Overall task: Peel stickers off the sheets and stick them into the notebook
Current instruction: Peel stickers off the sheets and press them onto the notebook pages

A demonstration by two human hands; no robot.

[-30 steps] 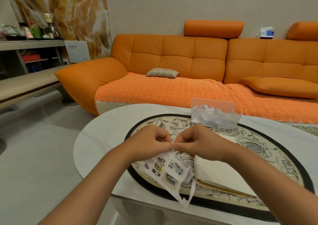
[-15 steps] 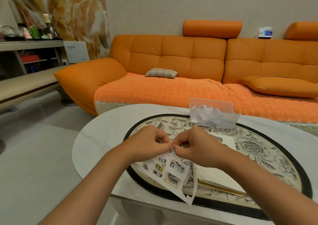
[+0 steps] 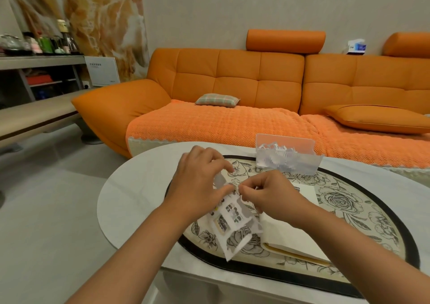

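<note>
A person works a sticker sheet point(image 3: 229, 220) over a white oval table point(image 3: 130, 192), with an orange sofa point(image 3: 232, 78) behind. The left hand point(image 3: 200, 187) grips the sheet's upper part, with the thumb pressed to its face and the fingers arched over the top. The right hand point(image 3: 274, 195) meets it from the other side, its thumb and forefinger closed in a tight pinch on the sheet's top edge. Whether a sticker corner has lifted there is too small to tell.

The sheet is held off the table and hangs from the two pinches, curling a little. Its long axis runs down and toward the person, and its lower end hangs above the rose-patterned placemat point(image 3: 363, 210).

The open notebook point(image 3: 293, 236) lies flat on the placemat just right of the sheet, directly below the right wrist. It is on the peeling hand's own side and well within reach. By this layout the likely carry is short: down and slightly right from the pinch, while the left hand keeps hold of the sheet.

A clear plastic box point(image 3: 286, 157) of paper scraps stands farther back on the placemat, apart from both hands.
</note>
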